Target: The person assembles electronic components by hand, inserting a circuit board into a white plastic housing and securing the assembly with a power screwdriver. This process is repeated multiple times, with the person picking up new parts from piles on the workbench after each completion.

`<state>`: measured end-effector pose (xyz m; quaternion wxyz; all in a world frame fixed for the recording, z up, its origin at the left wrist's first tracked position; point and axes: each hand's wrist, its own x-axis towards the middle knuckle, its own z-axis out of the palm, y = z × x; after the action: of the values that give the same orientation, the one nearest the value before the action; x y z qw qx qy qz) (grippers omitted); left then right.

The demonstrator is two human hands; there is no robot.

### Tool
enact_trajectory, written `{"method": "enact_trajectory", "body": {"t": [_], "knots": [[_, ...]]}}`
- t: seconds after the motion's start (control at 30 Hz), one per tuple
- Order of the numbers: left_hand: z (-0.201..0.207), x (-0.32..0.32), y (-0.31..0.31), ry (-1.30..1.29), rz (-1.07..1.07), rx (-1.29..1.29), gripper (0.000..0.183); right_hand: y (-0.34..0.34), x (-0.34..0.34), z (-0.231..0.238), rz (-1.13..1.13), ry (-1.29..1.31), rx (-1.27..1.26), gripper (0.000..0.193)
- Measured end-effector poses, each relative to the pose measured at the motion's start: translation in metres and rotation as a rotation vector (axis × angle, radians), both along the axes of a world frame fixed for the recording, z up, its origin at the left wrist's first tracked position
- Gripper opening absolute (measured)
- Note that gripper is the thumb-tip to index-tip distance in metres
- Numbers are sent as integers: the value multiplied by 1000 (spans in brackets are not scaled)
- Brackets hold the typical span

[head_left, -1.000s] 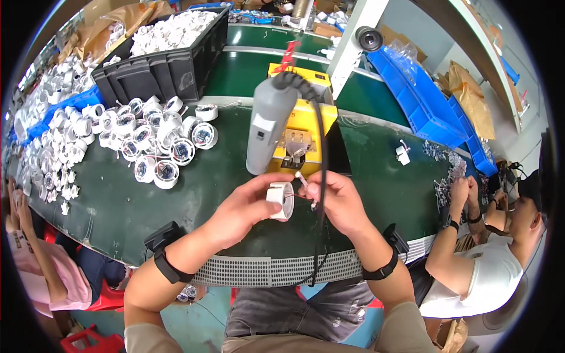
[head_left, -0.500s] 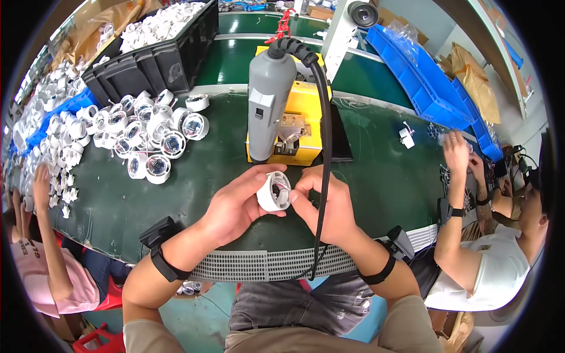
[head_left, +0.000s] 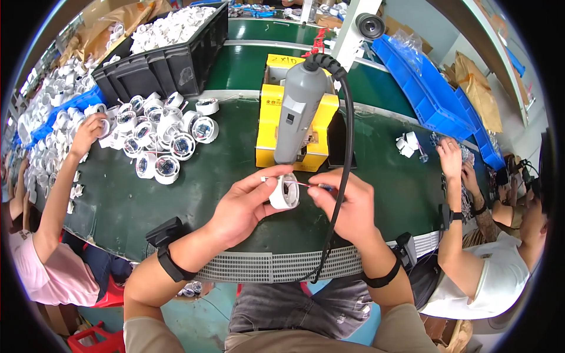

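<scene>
In front of my body, my left hand [head_left: 247, 203] is closed around a white round plastic housing [head_left: 285, 199], its open side tilted toward the right. Thin red and white wires [head_left: 299, 183] cross the housing's opening, and a small white plug [head_left: 264, 179] pokes out by my left thumb. Just right of it, my right hand [head_left: 348, 203] pinches a small dark circuit board [head_left: 325, 187] at the end of the wires. Past my hands, a grey cylindrical power tool [head_left: 301, 112] with a black cable [head_left: 349, 117] stands before a yellow machine [head_left: 269, 129].
Several white housings with boards [head_left: 168, 167] are heaped at left, beside a black crate [head_left: 159, 70] of white parts. A co-worker's hand [head_left: 88, 132] reaches that heap. Blue bins [head_left: 432, 100], small white parts [head_left: 407, 144] and another co-worker's hands [head_left: 450, 159] are at right. The cable hangs across my right hand.
My right hand has drawn away from the housing, and the small board and wires now show. The left co-worker's hand has reached to the heap. The whole view has shifted slightly.
</scene>
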<state>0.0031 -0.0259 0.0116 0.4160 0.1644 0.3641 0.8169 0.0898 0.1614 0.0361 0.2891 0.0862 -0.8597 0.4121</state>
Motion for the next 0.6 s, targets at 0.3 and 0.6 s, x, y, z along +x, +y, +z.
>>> {"method": "enact_trajectory", "body": {"t": [0.3,0.6], "knots": [[-5,6,-1,29,-106,163,41,-21,-3,-8,206,-286,-746,16],[-9,15,7,194,-97,194,51,-20,-4,-21,21,39,-165,21]]}}
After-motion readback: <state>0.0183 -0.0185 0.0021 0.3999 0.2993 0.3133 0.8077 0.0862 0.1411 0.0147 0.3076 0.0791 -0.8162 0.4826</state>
